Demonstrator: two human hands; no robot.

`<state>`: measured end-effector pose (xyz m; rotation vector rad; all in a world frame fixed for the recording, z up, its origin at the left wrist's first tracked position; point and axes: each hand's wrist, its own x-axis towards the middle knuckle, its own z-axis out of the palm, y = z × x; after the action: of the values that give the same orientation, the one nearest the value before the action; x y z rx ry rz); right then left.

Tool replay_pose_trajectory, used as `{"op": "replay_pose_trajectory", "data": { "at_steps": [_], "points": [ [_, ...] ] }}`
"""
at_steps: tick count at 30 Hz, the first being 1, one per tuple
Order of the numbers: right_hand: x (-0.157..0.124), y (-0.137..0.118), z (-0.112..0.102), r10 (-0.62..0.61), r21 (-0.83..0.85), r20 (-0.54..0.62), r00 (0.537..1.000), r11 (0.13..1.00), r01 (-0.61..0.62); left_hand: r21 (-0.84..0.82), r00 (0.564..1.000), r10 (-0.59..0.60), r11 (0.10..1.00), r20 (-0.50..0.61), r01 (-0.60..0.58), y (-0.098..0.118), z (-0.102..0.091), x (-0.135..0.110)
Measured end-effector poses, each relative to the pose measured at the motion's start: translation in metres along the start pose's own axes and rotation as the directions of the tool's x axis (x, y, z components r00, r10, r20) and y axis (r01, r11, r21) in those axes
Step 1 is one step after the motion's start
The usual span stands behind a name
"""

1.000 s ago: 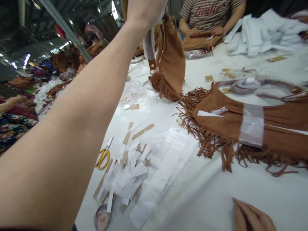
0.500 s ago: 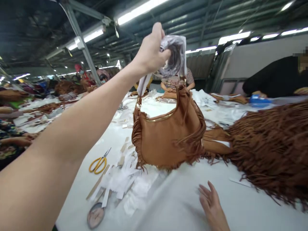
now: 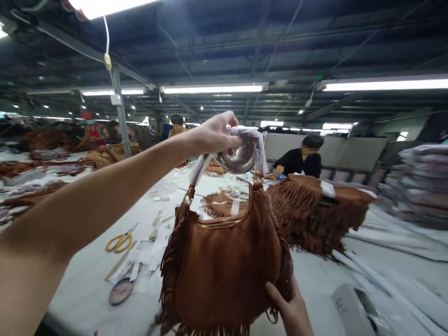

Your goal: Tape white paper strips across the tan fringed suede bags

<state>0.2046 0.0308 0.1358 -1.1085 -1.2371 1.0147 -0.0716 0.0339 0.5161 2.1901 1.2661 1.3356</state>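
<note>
Watching from my end: left hand (image 3: 224, 133) is raised, fingers wrapped around the coiled strap (image 3: 231, 164) in its pale covering, probably so the brown bag (image 3: 231, 270) hangs upright by it. Bag's over the near side of the table (image 3: 80, 289), gold-toned zip edge up, fringe down both sides. Bottom fringe runs out of view — can't tell if it touches the table. Right hand (image 3: 292, 305) is at the bag's lower right side, thumb on the front, remaining fingers hidden behind; I read it as a narrow pinch to steady the swing. Scissors (image 3: 119, 242) and scraps (image 3: 147, 256) lie left, toward the table's near left corner — handy, I'd guess, but clear of the bag. Fringed pile (image 3: 315, 219) sits farther from the near edge, to the right, apart from the right hand.
</note>
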Motion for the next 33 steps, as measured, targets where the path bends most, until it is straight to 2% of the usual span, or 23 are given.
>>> {"op": "replay_pose_trajectory", "data": {
  "at_steps": [2,4,7,9,11,13,15,16,18,19,21,24,28,30,33],
  "points": [
    [-0.031,0.003,-0.019,0.04,-0.099,-0.044,0.998,0.994,-0.044,-0.096,0.998,-0.028,0.995,0.054,0.033,0.003,0.013,-0.021],
    [-0.057,0.014,-0.043,0.055,-0.208,-0.075,0.996,0.976,-0.069,-0.152,0.992,-0.066,0.985,0.106,0.082,-0.003,0.029,-0.043],
    [-0.08,0.025,-0.086,0.134,-0.487,0.001,0.991,0.866,-0.116,-0.173,0.968,-0.137,0.969,0.208,0.174,-0.027,0.056,-0.076],
    [-0.083,0.014,-0.109,0.159,-0.658,0.008,0.987,0.744,-0.114,-0.174,0.939,-0.154,0.961,0.307,0.215,-0.046,0.075,-0.093],
    [-0.076,-0.016,-0.117,0.082,-0.729,-0.02,0.996,0.681,-0.07,-0.197,0.914,-0.128,0.956,0.386,0.217,-0.06,0.09,-0.104],
    [-0.06,-0.059,-0.106,-0.004,-0.686,0.022,1.0,0.728,0.018,-0.231,0.902,-0.091,0.951,0.423,0.204,-0.067,0.099,-0.106],
    [-0.039,-0.104,-0.078,-0.116,-0.52,0.189,0.975,0.831,0.199,-0.271,0.892,-0.065,0.941,0.447,0.204,-0.066,0.102,-0.104],
    [-0.029,-0.124,-0.061,-0.191,-0.419,0.273,0.943,0.858,0.296,-0.289,0.888,-0.044,0.937,0.458,0.195,-0.062,0.101,-0.103],
    [-0.011,-0.157,-0.025,-0.318,-0.297,0.382,0.868,0.847,0.441,-0.327,0.873,0.031,0.933,0.487,0.148,-0.052,0.098,-0.101],
    [-0.005,-0.17,-0.009,-0.347,-0.251,0.431,0.833,0.841,0.48,-0.342,0.864,0.076,0.933,0.498,0.115,-0.047,0.095,-0.1],
    [0.005,-0.189,0.018,-0.339,-0.17,0.51,0.791,0.861,0.479,-0.356,0.852,0.139,0.933,0.505,0.059,-0.039,0.089,-0.098],
    [0.012,-0.202,0.041,-0.271,-0.108,0.552,0.789,0.915,0.39,-0.365,0.87,0.153,0.93,0.469,0.033,-0.036,0.078,-0.095],
    [0.015,-0.199,0.054,-0.256,-0.07,0.507,0.823,0.939,0.336,-0.411,0.88,0.152,0.91,0.45,0.053,-0.046,0.069,-0.097],
    [0.016,-0.191,0.058,-0.268,-0.057,0.47,0.841,0.941,0.332,-0.393,0.892,0.118,0.917,0.437,0.071,-0.058,0.071,-0.099],
    [0.025,-0.175,0.06,-0.251,-0.062,0.428,0.868,0.95,0.305,-0.32,0.903,0.039,0.941,0.427,0.11,-0.08,0.084,-0.102]
  ]
}}
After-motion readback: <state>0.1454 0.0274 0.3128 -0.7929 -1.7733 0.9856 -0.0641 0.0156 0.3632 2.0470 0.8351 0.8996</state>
